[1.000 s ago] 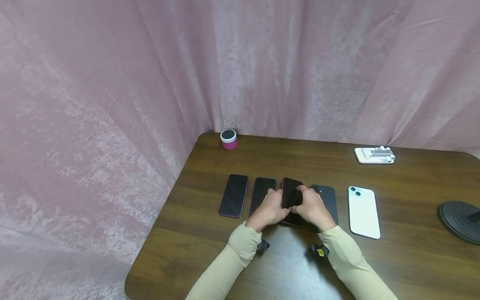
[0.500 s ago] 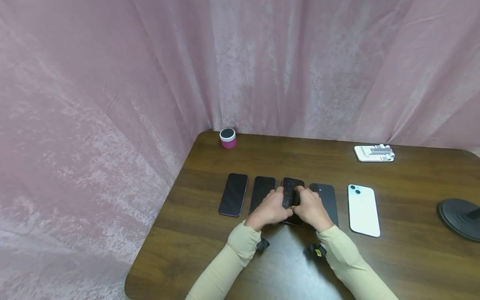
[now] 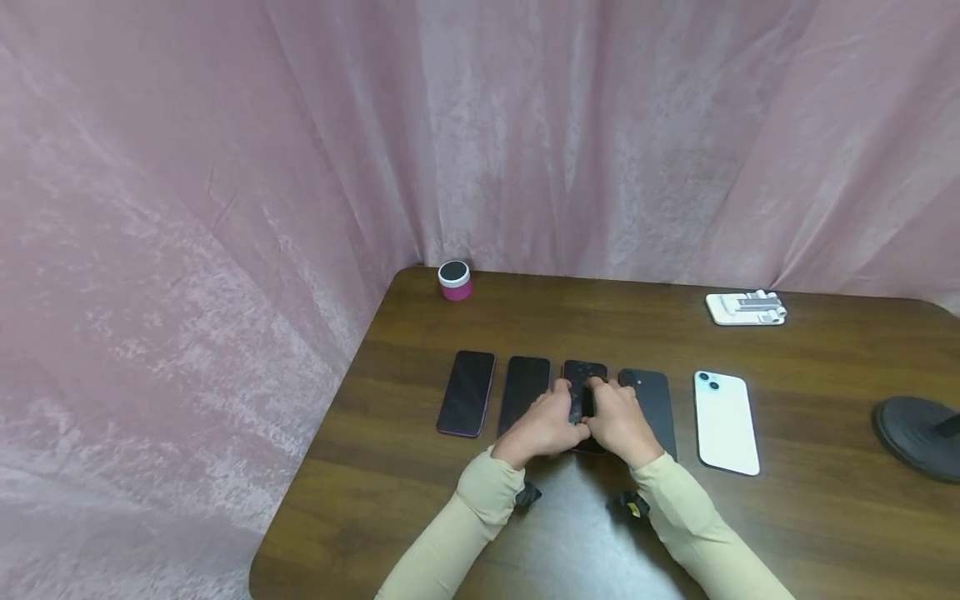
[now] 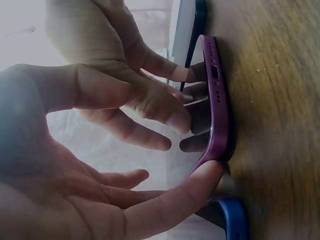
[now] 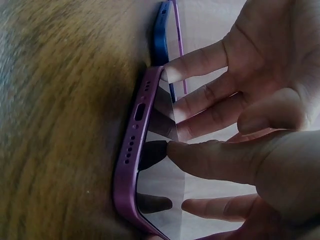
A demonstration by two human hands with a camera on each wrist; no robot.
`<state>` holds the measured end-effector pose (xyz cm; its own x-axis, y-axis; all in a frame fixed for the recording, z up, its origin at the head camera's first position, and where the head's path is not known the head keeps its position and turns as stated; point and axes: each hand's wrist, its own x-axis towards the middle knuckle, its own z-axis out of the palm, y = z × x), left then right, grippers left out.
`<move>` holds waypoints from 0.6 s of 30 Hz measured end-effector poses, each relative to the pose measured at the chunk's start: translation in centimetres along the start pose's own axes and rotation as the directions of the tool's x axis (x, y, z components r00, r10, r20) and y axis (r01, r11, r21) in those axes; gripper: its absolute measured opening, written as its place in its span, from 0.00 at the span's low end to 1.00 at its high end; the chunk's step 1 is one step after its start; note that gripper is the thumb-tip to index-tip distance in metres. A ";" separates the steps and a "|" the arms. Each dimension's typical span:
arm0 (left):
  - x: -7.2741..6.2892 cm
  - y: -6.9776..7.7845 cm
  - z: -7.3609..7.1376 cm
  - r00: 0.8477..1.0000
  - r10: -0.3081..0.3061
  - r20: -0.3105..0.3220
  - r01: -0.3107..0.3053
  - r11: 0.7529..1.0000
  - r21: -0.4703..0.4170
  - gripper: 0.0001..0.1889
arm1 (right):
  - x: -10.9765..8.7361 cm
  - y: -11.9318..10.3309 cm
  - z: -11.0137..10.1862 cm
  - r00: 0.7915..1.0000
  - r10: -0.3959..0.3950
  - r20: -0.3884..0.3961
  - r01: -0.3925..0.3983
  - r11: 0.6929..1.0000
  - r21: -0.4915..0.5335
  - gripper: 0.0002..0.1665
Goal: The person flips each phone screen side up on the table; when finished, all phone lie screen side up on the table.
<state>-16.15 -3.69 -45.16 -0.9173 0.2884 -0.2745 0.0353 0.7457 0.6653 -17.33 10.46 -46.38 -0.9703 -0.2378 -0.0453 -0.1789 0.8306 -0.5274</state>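
A phone with a purple frame lies screen up between both hands, mottled patches showing on its dark glass. My left hand bends over its left side, one fingertip touching the frame by the near corner. From the other side, my right hand reaches over the screen, its thumb tip right at the glass and other fingers stretched beyond. Both thumbs come close together near the phone's lower end in the head view. The glass mirrors several fingers. Parts of the phone are hidden under the hands.
Left of the hands lie a blue-framed phone and another dark phone. To the right are a dark phone lying back up and a white one. Farther off stand a pink jar, a white folded stand and a black round base.
One second ago the screen looked uniformly dark, with a dark rectangle overlapping its upper part; half a second ago mottled patches showed. Both hands stay in nearly the same place.
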 end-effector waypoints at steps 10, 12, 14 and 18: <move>-0.4 0.4 0.2 0.998 -0.047 0.042 0.045 0.998 0.042 0.41 | -0.3 -0.1 -0.1 1.000 0.014 0.015 -0.015 1.000 0.015 0.26; -0.4 0.3 0.1 0.999 -0.045 0.030 0.043 0.998 0.037 0.41 | -0.3 -0.1 -0.2 1.000 0.003 0.010 -0.004 1.000 0.018 0.25; -0.3 0.2 0.1 0.999 -0.042 0.024 0.041 0.998 0.038 0.41 | -0.2 -0.1 -0.3 1.000 0.000 0.016 -0.001 0.999 0.035 0.24; -0.1 -0.1 0.2 0.999 -0.032 0.025 0.031 0.999 0.034 0.41 | -0.4 0.1 -0.8 0.999 0.014 0.031 -0.016 0.998 0.066 0.26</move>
<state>-16.00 -3.68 -45.29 -0.9078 0.2794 -0.3128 0.0204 0.7743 0.6324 -17.11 11.03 -45.77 -0.9672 -0.2418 -0.0783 -0.1526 0.7989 -0.5818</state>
